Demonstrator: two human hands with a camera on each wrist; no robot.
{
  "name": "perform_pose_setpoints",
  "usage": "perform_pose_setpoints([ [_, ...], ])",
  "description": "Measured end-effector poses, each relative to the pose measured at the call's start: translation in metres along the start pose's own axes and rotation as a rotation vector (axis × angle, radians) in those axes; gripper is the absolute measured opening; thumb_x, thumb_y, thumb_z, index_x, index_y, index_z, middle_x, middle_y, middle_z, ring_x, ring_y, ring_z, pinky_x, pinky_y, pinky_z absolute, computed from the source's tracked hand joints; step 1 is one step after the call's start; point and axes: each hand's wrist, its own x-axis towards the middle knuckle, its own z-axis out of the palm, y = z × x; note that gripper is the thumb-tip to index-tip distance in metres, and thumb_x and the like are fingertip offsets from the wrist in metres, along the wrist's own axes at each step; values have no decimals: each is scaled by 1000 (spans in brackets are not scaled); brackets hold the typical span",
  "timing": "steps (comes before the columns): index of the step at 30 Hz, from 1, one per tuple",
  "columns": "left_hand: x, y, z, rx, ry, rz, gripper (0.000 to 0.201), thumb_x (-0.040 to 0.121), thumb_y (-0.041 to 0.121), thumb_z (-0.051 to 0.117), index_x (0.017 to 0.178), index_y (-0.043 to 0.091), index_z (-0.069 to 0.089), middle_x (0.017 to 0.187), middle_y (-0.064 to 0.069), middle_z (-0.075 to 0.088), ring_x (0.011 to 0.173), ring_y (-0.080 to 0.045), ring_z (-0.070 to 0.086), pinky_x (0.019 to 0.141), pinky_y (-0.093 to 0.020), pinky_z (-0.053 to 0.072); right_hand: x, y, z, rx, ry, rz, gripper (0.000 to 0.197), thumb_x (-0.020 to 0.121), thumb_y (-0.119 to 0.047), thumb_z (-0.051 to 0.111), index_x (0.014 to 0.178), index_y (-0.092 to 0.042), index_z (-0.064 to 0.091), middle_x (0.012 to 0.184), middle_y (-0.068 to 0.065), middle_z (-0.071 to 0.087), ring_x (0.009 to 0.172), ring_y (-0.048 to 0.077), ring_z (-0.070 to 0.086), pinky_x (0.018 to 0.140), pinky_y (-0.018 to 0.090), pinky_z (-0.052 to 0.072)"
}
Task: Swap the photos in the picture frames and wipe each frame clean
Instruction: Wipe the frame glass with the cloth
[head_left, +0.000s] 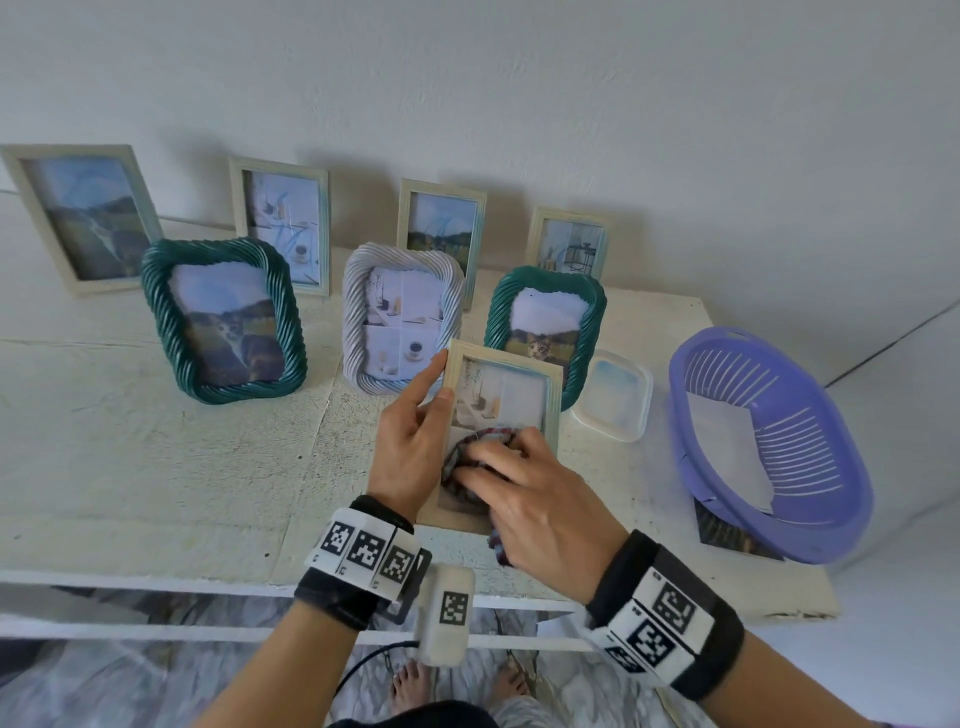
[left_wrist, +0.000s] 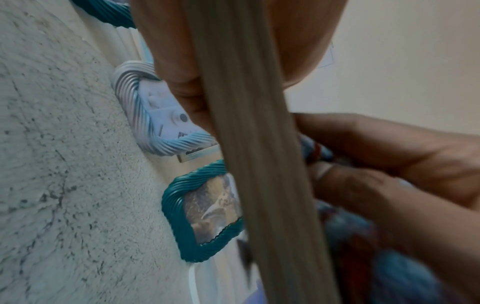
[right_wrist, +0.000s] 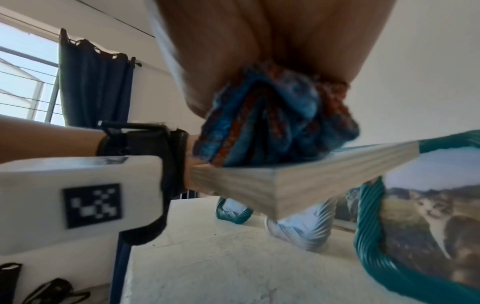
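I hold a pale wooden picture frame (head_left: 551, 384) tilted above the white table (head_left: 156, 467). My left hand (head_left: 415, 431) grips its left edge, thumb on the front and index finger along the side. My right hand (head_left: 530, 493) presses a bunched blue-and-red cloth (head_left: 483, 441) against the lower half of the glass. In the left wrist view the frame's edge (left_wrist: 259, 144) runs down the middle with the right hand's fingers (left_wrist: 376, 164) beside it. In the right wrist view the cloth (right_wrist: 272, 119) sits on the frame (right_wrist: 259, 185).
Three twisted-rim frames stand behind: teal (head_left: 223, 317), white (head_left: 400, 317), teal (head_left: 545, 322). Several pale frames lean on the wall, such as one at far left (head_left: 83, 218). A clear plastic lid (head_left: 613, 395) and a purple basket (head_left: 769, 441) lie at right.
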Motion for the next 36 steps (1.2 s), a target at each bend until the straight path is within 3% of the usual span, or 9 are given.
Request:
perform_pose_setpoints([
  [4,-1,-2,-2,36,0,53,39,101,22,47,139,28,51,73,-12,58,66,-19,47,63,-35,42,15,4,-12,-78,26,56,46,77,-11,40,117,-13,63,119,1,57,86,22,43,77,29,44],
  [8,-6,-4,-2,198,14,170,42,102,12,46,144,18,46,50,14,42,46,-2,30,47,-15,29,30,16,-9,-148,-20,170,55,77,-7,42,131,-6,53,128,8,51,99,32,50,88,36,45],
  [14,-13,0,1,288,37,257,47,99,25,43,145,19,43,49,15,42,42,-4,33,47,-11,25,38,16,-6,-84,37,346,65,66,-3,70,129,-8,55,121,11,51,95,34,50,76,38,54],
  [17,-13,0,3,282,34,265,47,99,25,43,146,22,42,51,13,46,44,-6,37,47,-17,32,38,4,-5,-18,57,405,54,75,-10,62,128,-10,52,119,9,46,99,30,48,76,37,54],
  [20,-7,-4,-1,246,34,253,47,99,28,44,146,24,43,63,-3,61,51,-19,50,52,-34,48,32,-9,-3,45,56,358,47,83,-17,48,129,-14,52,120,4,44,100,25,46,68,33,55],
  [23,-6,-5,-6,253,46,252,48,98,24,44,145,18,44,54,11,45,47,-4,35,48,-21,34,25,-1,-3,17,30,363,51,78,-13,65,128,-14,56,118,3,47,97,25,48,59,30,54],
  [27,-13,-2,-5,287,27,276,44,101,14,47,145,15,43,49,12,37,44,-4,33,48,-11,28,26,19,-2,-66,24,473,55,72,-11,70,126,-10,57,114,8,48,91,29,48,66,34,52],
  [30,-15,0,-2,279,38,271,44,101,13,46,145,15,43,49,13,39,44,-4,32,47,-11,28,31,11,-3,-25,47,440,54,79,-14,62,132,-9,53,119,8,47,96,29,46,75,33,51],
  [36,-19,-1,-5,250,23,236,44,101,8,47,145,14,44,49,12,36,44,-4,28,46,-14,26,26,2,-6,14,36,326,52,80,-14,61,131,-14,54,123,2,47,101,26,46,68,31,55],
])
